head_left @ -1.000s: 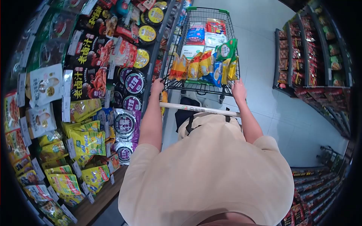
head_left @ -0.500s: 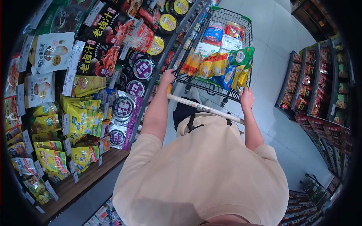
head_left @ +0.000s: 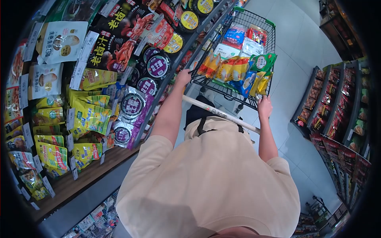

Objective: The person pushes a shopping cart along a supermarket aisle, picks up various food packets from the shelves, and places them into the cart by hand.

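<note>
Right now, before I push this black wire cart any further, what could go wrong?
The left side of the black wire shopping cart with green corners runs close to the stocked shelf with a wooden base, so it might scrape packets.
Your left hand, its grip at the cart's near corner on that side, could get knocked too.
The shiny yellow packets stand up at the near right corner and might tip out on a bump.

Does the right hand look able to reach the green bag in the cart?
Probably yes: the right hand is at a near corner of the cart, and the green bag lies uncovered just past the yellow packets.
</note>
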Demonstrator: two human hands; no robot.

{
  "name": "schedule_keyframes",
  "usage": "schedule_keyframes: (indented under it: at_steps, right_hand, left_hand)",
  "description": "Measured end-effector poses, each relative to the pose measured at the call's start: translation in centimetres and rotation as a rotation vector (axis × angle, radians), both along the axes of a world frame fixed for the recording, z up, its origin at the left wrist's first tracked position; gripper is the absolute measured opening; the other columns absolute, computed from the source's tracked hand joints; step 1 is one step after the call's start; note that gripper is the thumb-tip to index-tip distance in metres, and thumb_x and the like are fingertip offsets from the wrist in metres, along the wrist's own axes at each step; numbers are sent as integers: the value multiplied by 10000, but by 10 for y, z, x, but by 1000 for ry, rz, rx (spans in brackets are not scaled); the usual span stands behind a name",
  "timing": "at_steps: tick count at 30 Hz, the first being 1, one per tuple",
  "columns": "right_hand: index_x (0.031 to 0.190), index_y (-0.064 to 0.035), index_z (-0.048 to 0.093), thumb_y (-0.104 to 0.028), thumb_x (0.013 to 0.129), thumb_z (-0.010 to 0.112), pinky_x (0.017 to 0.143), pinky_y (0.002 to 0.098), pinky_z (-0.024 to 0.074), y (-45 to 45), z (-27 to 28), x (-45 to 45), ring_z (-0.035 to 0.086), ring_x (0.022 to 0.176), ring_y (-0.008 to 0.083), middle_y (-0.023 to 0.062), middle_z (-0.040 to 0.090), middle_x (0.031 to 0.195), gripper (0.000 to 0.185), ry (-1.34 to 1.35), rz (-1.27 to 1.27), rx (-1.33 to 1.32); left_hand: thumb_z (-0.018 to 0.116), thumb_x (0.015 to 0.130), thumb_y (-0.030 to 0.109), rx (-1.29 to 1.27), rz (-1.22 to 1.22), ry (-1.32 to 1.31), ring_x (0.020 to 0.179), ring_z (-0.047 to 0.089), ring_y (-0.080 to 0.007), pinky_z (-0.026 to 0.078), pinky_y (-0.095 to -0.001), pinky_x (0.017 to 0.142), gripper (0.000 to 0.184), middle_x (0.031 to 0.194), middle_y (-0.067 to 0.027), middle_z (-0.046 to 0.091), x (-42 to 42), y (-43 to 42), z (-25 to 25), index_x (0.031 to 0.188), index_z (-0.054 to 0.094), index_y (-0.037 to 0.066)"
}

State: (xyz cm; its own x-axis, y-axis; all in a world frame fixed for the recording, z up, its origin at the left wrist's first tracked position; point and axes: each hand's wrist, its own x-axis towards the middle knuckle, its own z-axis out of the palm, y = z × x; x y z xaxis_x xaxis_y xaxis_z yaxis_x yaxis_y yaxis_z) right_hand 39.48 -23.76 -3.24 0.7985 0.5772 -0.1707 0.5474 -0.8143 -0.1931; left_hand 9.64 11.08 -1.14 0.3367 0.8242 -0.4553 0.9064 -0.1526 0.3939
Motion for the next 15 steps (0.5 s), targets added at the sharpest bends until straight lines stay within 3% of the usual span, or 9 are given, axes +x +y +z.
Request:
schedule_keyframes:
  at_steps: [3,5,12,15]
  right_hand:
    - [1075,-63,666,-214,914,554,814,514,559,2,-6,6,667,1002,403,193,533,1404,248,12,-17,-5]
    - [1071,-76,670,-210,914,556,797,514,561,3,-13,8,669,991,402,188,539,1396,235,-30,-9,33]
    - [1065,-72,671,-210,914,563,787,525,558,11,-9,16,673,967,398,176,568,1359,230,-42,18,8]
    - [1025,-32,661,-228,906,580,805,518,560,16,1,16,661,1025,399,224,562,1360,243,-27,20,11]
  left_hand:
    - [576,902,219,-2,10,-1,1071,640,-399,502,-495,903,258,1120,-209,681,3,4,-3,1108,695,118]
    - [586,947,283,-39,12,39,1099,636,-376,495,-455,940,289,1143,-176,689,5,7,-5,1185,683,150]
    - [597,929,252,-21,6,61,1123,628,-376,499,-465,943,310,1160,-185,681,12,12,-2,1216,673,160]
    - [589,927,238,-8,9,60,1125,630,-376,499,-462,955,316,1176,-181,679,15,13,-1,1223,672,170]
